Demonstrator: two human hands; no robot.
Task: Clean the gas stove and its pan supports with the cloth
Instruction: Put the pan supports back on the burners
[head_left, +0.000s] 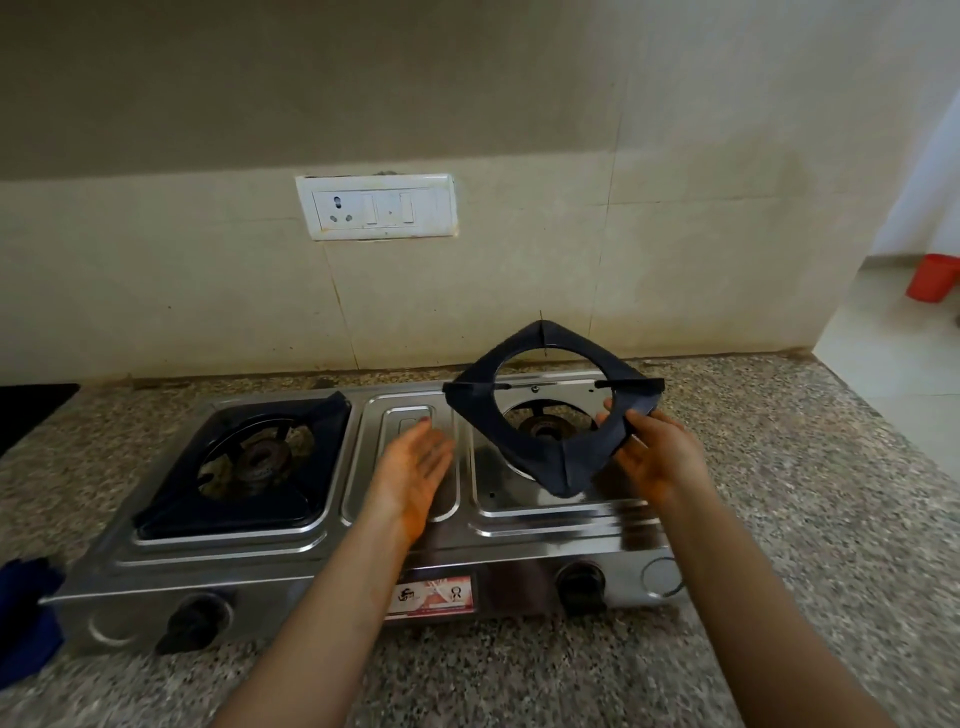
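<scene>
A steel two-burner gas stove (363, 551) stands on the granite counter. The left dark pan support (171, 512) lies in place around its burner. My right hand (652, 454) grips the right pan support (545, 460) by its near right edge and holds it tilted above the bare right burner (545, 427). My left hand (415, 467) hovers flat, fingers straight, over the stove's middle panel and holds nothing. A blue cloth (26, 623) lies on the counter at the stove's left end, partly cut off by the frame.
Two black knobs (195, 621) (579, 587) sit on the stove's front. A white switch and socket plate (376, 207) is on the tiled wall behind. The counter (779, 519) ends on the right, with a red container (932, 278) on the floor beyond.
</scene>
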